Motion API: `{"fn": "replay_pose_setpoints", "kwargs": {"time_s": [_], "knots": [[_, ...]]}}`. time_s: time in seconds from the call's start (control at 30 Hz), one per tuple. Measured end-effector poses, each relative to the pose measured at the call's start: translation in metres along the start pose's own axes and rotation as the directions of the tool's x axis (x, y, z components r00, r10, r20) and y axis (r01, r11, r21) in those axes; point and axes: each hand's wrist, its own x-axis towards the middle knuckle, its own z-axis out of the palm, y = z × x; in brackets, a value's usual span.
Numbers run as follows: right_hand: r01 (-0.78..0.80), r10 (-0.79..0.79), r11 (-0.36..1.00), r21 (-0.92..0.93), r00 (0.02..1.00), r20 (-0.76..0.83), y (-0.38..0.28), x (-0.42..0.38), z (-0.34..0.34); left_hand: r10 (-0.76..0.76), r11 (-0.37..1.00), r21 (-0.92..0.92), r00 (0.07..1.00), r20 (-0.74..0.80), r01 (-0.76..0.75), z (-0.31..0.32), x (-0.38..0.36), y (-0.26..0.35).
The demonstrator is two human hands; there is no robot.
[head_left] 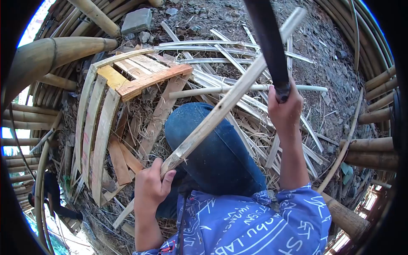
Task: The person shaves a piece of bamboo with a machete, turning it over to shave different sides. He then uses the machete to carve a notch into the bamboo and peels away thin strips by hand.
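Left hand point(151, 187), fingers clenched on wooden strip point(221, 106), right of slatted crate point(155, 80); right hand point(287, 108), fingers grasping machete point(268, 40) handle, farther right of crate. Machete overlaps strip; contact unclear.

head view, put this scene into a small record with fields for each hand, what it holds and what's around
left hand: fingers closed around a pale strip
right hand: closed on a dark-bladed tool, its handle mostly hidden by the fist
crossing: tool passes in front of pale strip in this view; contact unclear
below pale strip: a knee in blue trousers
left of knee: slatted wooden frame
ground: loose strips scattered about
surroundings: bamboo poles
far left: another person, dark clothing
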Motion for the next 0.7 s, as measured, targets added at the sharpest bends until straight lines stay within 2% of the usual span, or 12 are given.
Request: {"fn": "replay_pose_setpoints", "kwargs": {"time_s": [0.03, 0.1, 0.13, 0.2, 0.27, 0.33, 0.37, 0.47, 0.57, 0.7], "knots": [[0.021, -0.019, 0.996, -0.091, 0.999, 0.027, 0.001, 0.000, 0.001, 0.003, 1.000, -0.004, 1.000, 0.007, -0.003, 0.000, -0.002, 0.004], [0.064, -0.033, 0.966, -0.249, 0.992, 0.124, 0.002, -0.004, -0.001, -0.026, 0.991, 0.128, 0.998, -0.050, 0.033, -0.003, -0.007, 0.013], [0.061, -0.029, 0.966, -0.252, 0.991, 0.127, 0.004, -0.007, -0.002, -0.028, 0.991, 0.126, 0.999, -0.045, 0.033, -0.007, -0.008, 0.015], [0.030, 0.019, 0.967, -0.252, 0.981, 0.191, 0.008, -0.013, -0.001, 0.010, 0.971, 0.239, 0.997, -0.079, 0.009, -0.013, -0.008, 0.017], [0.033, 0.018, 0.966, -0.257, 0.981, 0.193, 0.002, -0.014, -0.002, 0.001, 0.972, 0.236, 0.997, -0.072, 0.016, -0.013, -0.006, 0.019], [-0.056, 0.097, 0.985, -0.164, 0.962, 0.255, -0.007, -0.017, -0.002, 0.004, 0.971, 0.238, 0.998, -0.060, 0.010, -0.012, -0.006, 0.021], [0.000, 0.038, 0.989, -0.148, 0.966, 0.256, -0.003, -0.024, 0.004, 0.009, 0.973, 0.229, 0.998, -0.062, 0.006, -0.011, -0.004, 0.023], [0.015, 0.020, 0.995, -0.102, 0.943, 0.332, -0.014, -0.038, 0.006, 0.012, 0.970, 0.243, 0.998, -0.062, 0.004, -0.011, -0.002, 0.027], [0.087, -0.052, 0.991, -0.104, 0.951, 0.304, -0.023, -0.046, 0.008, -0.001, 0.972, 0.236, 0.997, -0.071, 0.017, -0.008, -0.004, 0.028], [-0.017, 0.043, 0.996, -0.083, 0.943, 0.330, -0.029, -0.053, 0.013, -0.017, 0.983, 0.182, 0.996, -0.090, 0.033, -0.003, -0.007, 0.025]]}}
